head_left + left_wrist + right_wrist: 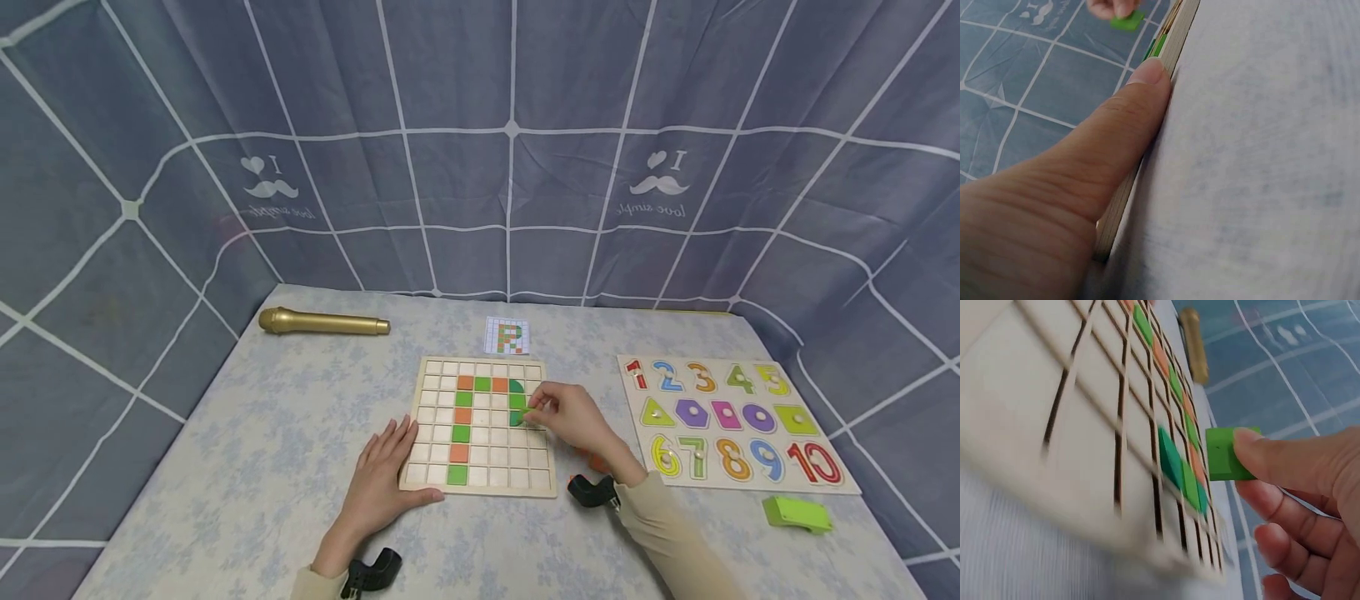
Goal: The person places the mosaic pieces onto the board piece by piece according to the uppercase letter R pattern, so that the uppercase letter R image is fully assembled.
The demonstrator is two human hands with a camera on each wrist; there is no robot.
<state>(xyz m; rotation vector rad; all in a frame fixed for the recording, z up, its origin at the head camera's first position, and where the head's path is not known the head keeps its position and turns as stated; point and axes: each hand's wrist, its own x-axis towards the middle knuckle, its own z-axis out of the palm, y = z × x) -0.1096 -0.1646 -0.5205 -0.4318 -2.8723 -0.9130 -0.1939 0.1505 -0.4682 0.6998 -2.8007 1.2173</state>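
My right hand (573, 417) pinches a green square tile (1222, 453) between thumb and fingers, just above the right side of a wooden grid board (491, 479). Orange and green square tiles stand in a column on the board, with a row across the top. Two dark green rounded pieces, the upper one (516, 386) and one lower down, sit at the right with a green square between them. My left hand (386, 475) rests at the board's lower left corner, thumb along the front edge, fingers straight along the left side. Beyond the board lies a small pattern card (507, 336).
A gold microphone (324, 322) lies at the back left. To the right is a number and shape puzzle board (750, 479), with a lime green block (797, 514) in front of it. Some orange tiles (597, 462) lie partly hidden under the right wrist.
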